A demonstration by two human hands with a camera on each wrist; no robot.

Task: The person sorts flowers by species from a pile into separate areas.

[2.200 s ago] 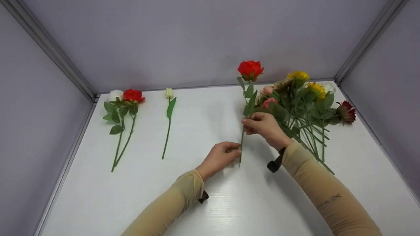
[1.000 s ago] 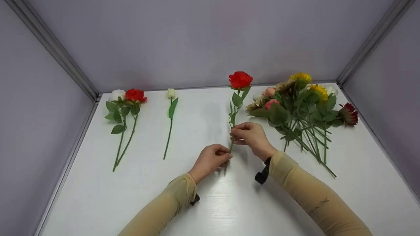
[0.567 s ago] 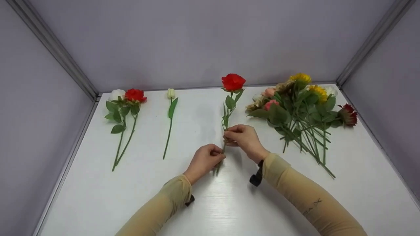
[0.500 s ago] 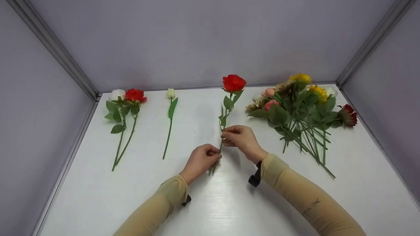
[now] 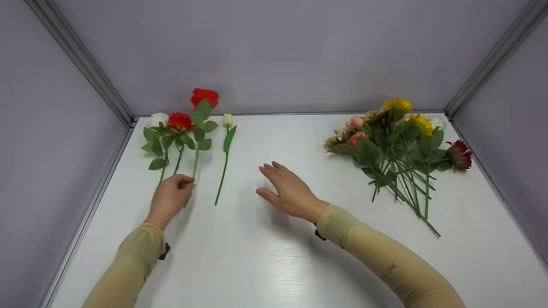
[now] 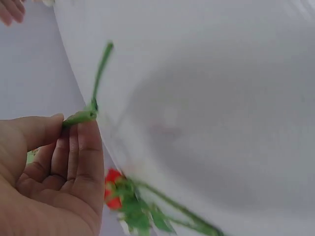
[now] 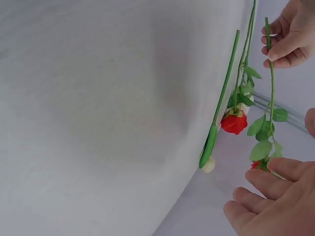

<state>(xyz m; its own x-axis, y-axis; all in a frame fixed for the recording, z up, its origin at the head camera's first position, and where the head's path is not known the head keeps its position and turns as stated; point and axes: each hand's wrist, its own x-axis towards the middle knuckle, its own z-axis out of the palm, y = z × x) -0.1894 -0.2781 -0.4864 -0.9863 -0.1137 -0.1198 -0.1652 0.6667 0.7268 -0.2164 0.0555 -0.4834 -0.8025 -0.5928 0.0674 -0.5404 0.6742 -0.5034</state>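
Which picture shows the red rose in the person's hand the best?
The head view: the red rose shows whole there, bloom up, leaves and stem down to the left hand pinching it. The left wrist view is blurry and shows only the stem end in the fingertips. The right wrist view shows stem and leaves, with the bloom mostly hidden behind the right hand.

bright, even light from overhead. soft shadows under both arms, falling toward 6 o'clock. pale glare streak on the table [image 5: 282,265] at 6 o'clock. head view sharp; left wrist view smeared with motion blur; right wrist view soft at 5 o'clock.
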